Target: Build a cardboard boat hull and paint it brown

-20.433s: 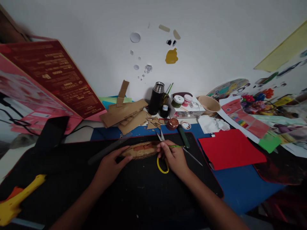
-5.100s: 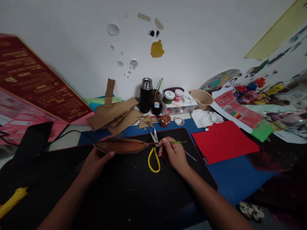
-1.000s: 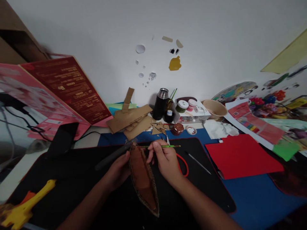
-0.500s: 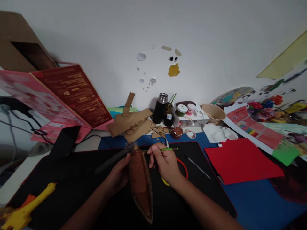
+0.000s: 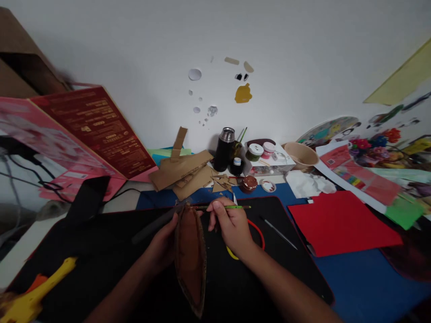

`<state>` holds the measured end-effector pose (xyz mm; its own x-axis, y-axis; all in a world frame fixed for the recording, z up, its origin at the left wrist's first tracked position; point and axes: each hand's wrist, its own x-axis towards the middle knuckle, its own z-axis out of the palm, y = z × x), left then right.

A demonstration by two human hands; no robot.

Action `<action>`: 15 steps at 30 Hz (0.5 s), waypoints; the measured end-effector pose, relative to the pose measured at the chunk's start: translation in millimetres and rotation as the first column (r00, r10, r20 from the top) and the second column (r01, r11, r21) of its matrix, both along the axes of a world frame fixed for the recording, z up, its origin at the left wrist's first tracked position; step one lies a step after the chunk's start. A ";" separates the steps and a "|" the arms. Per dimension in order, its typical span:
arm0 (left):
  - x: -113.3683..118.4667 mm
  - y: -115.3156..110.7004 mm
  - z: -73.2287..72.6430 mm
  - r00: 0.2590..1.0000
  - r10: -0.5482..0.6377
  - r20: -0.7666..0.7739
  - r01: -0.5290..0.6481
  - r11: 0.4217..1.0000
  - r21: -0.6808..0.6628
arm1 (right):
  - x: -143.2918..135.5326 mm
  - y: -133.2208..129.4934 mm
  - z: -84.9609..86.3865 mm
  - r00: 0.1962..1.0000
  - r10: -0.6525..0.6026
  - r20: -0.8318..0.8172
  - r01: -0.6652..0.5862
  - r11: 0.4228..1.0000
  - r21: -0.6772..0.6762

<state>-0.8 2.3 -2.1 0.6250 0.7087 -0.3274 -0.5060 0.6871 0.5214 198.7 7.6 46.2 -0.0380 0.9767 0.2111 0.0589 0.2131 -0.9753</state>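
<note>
A small boat made of cardboard (image 5: 191, 260), brown inside with raw corrugated edges, is gripped along its left side by my left hand (image 5: 164, 244). Its pointed far end faces away from me. My right hand (image 5: 229, 224) pinches a thin green-handled paintbrush (image 5: 240, 207), whose tip points left at the boat's far end; whether the bristles touch it I cannot tell. Scissors with a red and yellow handle (image 5: 259, 233) lie partly hidden under my right hand. An opened jar of brown paint (image 5: 249, 184) stands behind that hand, its lid (image 5: 268, 185) beside it.
Cardboard scraps (image 5: 183, 172), a black flask (image 5: 224, 150) and a small dark bottle (image 5: 236, 167) stand along the wall. Red paper (image 5: 346, 224) lies at the right, near a pen (image 5: 279, 233). A phone (image 5: 88, 199) and a yellow tool (image 5: 50, 287) are at the left.
The boat has shifted slightly left and turned a little in my left hand. The brush tip now sits closer to its far end. My right hand has barely moved.
</note>
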 end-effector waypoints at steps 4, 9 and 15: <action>-1.0 0.8 1.6 1.000 -0.017 0.001 0.017 1.000 -0.020 | -2.6 -0.6 -3.5 1.000 -0.017 -0.021 0.017 1.000 -0.019; -3.0 1.5 -3.3 0.999 0.001 -0.045 -0.001 1.000 0.004 | -2.9 0.4 -1.6 0.998 -0.044 -0.051 0.042 0.998 -0.040; -0.5 -1.3 -1.6 0.986 0.084 -0.145 -0.069 0.992 0.106 | 1.7 2.0 -0.5 0.999 -0.047 -0.027 0.046 0.998 -0.035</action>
